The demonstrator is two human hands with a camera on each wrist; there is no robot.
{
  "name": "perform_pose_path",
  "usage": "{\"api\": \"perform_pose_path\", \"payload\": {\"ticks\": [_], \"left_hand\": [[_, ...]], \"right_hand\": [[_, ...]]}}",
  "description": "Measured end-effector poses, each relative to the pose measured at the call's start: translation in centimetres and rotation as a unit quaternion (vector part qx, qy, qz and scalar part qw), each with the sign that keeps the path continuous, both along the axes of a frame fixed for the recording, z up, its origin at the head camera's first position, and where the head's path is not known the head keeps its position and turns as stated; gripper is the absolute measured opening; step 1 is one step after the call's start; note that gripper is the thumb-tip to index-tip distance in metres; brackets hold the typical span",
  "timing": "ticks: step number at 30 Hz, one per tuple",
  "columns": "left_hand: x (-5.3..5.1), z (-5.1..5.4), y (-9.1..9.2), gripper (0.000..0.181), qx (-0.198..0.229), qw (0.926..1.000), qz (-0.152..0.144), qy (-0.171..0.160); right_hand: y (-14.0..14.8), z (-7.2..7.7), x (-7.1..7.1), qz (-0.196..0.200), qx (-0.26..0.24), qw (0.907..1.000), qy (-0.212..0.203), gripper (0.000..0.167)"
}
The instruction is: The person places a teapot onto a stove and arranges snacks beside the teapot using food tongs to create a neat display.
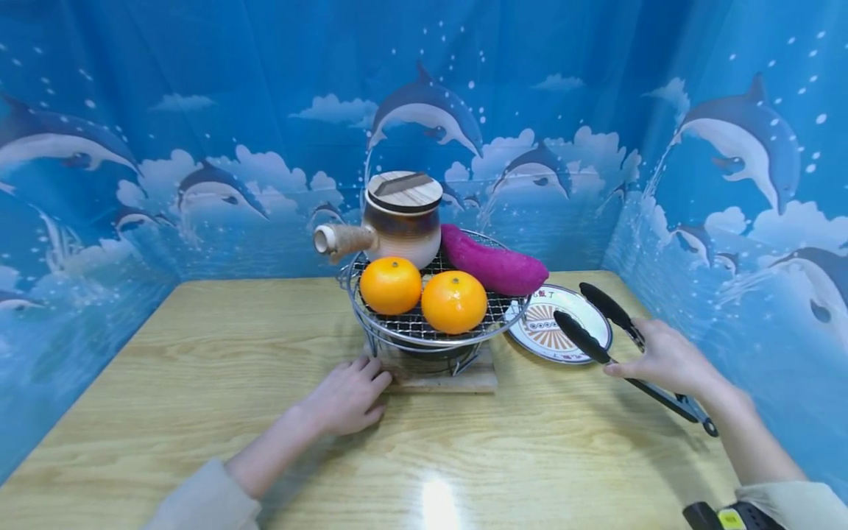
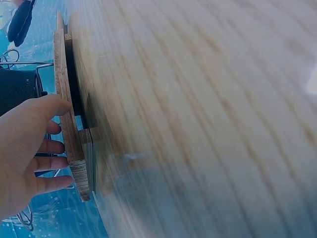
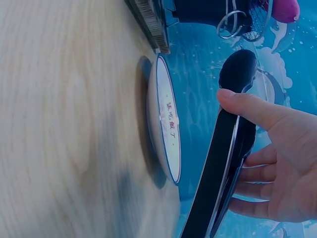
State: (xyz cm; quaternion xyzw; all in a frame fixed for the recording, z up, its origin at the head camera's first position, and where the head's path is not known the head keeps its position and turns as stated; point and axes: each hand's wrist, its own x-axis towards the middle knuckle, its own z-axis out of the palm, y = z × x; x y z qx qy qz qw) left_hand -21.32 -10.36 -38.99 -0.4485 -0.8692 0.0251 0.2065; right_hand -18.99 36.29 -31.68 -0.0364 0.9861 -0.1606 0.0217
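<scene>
My right hand (image 1: 669,357) holds a pair of black tongs (image 1: 652,390), thumb on one arm and fingers on the other. The tongs' black tips stand apart, over the white patterned plate (image 1: 530,342), with nothing between them. My left hand (image 1: 349,395) rests at the left front corner of a wooden board (image 1: 440,381). In the left wrist view its thumb (image 2: 57,105) touches the board's edge and the fingers are loosely spread. On the board stands a small stove with a round wire grill (image 1: 424,341). Two oranges (image 1: 454,302), a purple sweet potato (image 1: 493,263) and a clay teapot (image 1: 404,235) sit on the grill.
The teapot has a side handle (image 1: 344,240) pointing left and a wooden lid (image 1: 404,193). A light wood table (image 1: 199,383) carries everything. Blue dolphin-print curtains (image 1: 252,110) enclose its back and sides.
</scene>
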Motion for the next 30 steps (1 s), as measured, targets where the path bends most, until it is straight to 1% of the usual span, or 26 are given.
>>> {"api": "perform_pose_path", "payload": {"ticks": [8, 15, 22, 30], "left_hand": [[0.0, 0.1, 0.0, 0.03, -0.004, 1.0, 0.0, -0.001], [0.0, 0.2, 0.0, 0.03, -0.01, 0.9999, 0.004, -0.006], [-0.1, 0.2, 0.1, 0.03, -0.013, 0.9999, 0.007, -0.007], [-0.1, 0.1, 0.0, 0.03, -0.007, 1.0, 0.002, -0.003]], "right_hand": [[-0.7, -0.8, 0.2, 0.019, 0.016, 0.9995, 0.022, 0.117], [-1.4, -1.4, 0.6, 0.049, 0.046, 0.9958, 0.061, 0.107], [-2.2, -1.9, 0.7, 0.071, 0.049, 0.9944, 0.061, 0.105], [-2.8, -2.4, 0.9, 0.1, 0.069, 0.9902, 0.069, 0.103]]}}
